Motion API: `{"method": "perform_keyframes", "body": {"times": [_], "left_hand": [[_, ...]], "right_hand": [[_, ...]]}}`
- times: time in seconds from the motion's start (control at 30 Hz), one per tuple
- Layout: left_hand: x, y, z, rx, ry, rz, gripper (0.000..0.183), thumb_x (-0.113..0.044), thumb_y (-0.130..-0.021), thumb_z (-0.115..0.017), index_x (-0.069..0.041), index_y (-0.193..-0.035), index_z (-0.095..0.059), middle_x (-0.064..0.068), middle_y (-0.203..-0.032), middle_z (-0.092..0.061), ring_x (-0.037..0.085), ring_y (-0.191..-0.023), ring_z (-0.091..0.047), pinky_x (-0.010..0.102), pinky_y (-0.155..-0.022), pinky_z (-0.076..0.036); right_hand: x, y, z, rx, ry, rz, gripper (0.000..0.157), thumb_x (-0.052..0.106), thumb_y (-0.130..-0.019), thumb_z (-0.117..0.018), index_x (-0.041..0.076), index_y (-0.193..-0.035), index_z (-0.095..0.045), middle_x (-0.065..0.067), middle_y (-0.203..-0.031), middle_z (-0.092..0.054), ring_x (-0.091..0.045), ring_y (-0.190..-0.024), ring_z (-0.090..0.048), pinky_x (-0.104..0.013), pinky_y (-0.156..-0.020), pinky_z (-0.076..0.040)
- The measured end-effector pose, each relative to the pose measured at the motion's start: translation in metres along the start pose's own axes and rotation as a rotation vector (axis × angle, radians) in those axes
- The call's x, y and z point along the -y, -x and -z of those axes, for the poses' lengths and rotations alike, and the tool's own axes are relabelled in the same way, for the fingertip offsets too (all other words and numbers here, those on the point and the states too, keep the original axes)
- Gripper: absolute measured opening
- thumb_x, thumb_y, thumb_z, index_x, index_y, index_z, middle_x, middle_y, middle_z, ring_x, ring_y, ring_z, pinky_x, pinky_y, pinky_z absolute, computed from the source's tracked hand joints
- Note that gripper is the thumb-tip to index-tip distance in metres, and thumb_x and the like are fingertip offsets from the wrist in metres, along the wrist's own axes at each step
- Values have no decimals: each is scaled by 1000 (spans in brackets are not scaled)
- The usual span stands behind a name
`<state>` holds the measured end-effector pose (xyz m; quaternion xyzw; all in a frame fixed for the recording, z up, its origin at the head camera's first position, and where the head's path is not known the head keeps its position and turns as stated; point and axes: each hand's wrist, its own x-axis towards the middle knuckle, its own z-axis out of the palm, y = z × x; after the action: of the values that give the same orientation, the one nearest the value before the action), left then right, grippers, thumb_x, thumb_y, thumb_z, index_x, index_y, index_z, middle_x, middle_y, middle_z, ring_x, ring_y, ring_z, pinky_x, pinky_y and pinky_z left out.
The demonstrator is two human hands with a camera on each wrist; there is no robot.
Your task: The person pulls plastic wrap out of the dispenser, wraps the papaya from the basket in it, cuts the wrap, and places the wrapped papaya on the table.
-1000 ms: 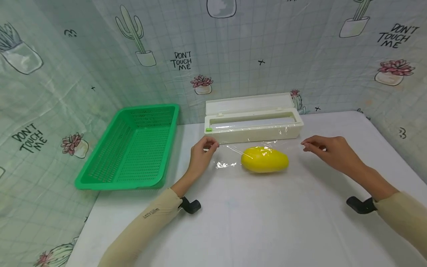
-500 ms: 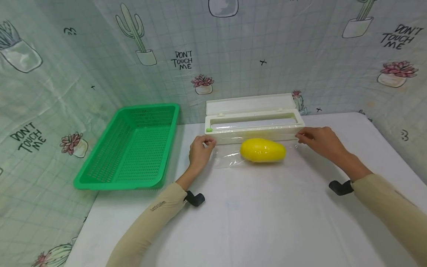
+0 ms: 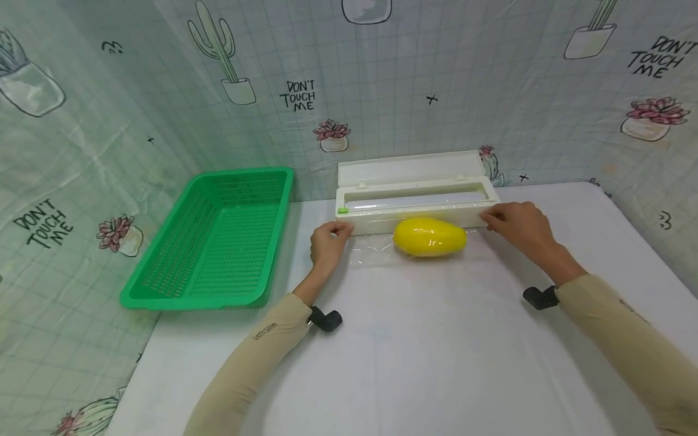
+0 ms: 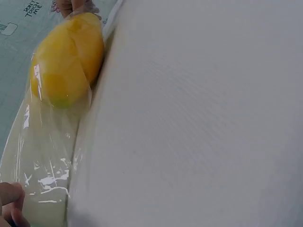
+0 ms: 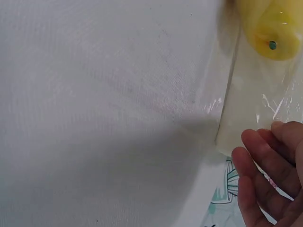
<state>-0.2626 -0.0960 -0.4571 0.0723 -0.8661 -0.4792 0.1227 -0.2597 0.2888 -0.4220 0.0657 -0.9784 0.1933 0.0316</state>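
Note:
A yellow oblong fruit lies sideways close in front of a white cling film dispenser box, whose lid stands up. Clear cling film covers the fruit and spreads out on both sides of it. At the box's left front corner my left hand pinches the film's edge between thumb and fingers. My right hand pinches the film near the right front corner. In the left wrist view the film stretches wrinkled and shiny toward the fruit. The right wrist view shows the fruit's stem end under film.
An openwork green plastic basket stands left of the box. A green slider sits at the left end of the box's front edge. Behind the white-covered table hangs a sheet printed with cacti.
Both hands have moved the film toward the box, the right hand also inward to the left. The fruit has shifted back, up close to the box front.

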Motion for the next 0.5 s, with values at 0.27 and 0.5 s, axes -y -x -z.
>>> {"method": "perform_keyframes", "body": {"times": [0.27, 0.5], "left_hand": [[-7, 0, -1, -4, 62, 66, 25, -32, -94, -75, -7, -95, -79, 3, -84, -69, 11, -70, -54, 24, -57, -40], [-4, -1, -3, -1, 37, 94, 29, -39, -93, -74, -10, -92, -75, -1, -80, -66, 11, -68, -53, 25, -56, -39]], "right_hand": [[1, 3, 0, -60, 40, -37, 49, 43, -102, -61, -1, -121, -72, -12, -86, -75, -24, -61, -55, -34, -47, -39], [2, 4, -4, -69, 55, -15, 44, 41, -104, -57, 3, -115, -74, -9, -77, -71, -24, -58, -53, -34, -47, -37]]}}
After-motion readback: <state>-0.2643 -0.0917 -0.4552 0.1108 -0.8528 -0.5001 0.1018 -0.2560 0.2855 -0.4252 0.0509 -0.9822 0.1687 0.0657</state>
